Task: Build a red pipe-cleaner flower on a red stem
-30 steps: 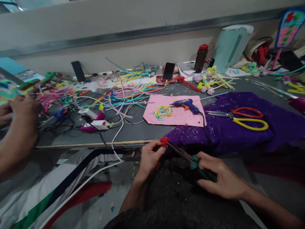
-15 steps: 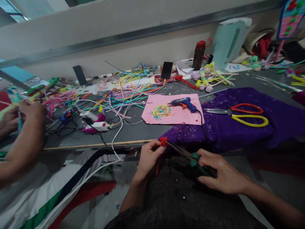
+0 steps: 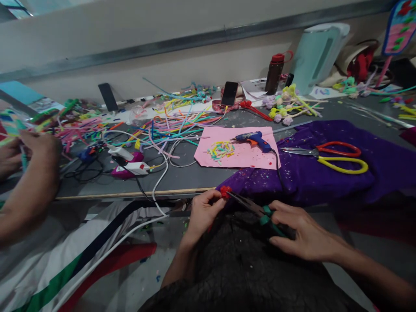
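Note:
My left hand (image 3: 204, 212) pinches a small red pipe-cleaner flower (image 3: 225, 192) between thumb and fingertips, over my lap by the table edge. In my right hand (image 3: 300, 232) are long-nose pliers (image 3: 248, 204) with green handles, their tips touching the flower's right side. Whether the jaws grip it I cannot tell. Beyond the hands, a blue glue gun (image 3: 255, 140) lies on a pink sheet (image 3: 240, 162) beside a heap of short coloured pieces (image 3: 221, 150). Scissors (image 3: 341, 157) with one red and one yellow handle rest on a purple cloth (image 3: 305, 186).
Loose pipe cleaners (image 3: 182, 125) cover the table's left half, near a power strip (image 3: 130, 168) with cables. A co-worker's hands (image 3: 35, 149) work at far left. Along the back stand a phone (image 3: 229, 93), a bottle (image 3: 274, 73) and a pale green jug (image 3: 316, 58).
The view has shifted slightly. Both hands keep nearly the same pose, with the plier tips still at the red flower.

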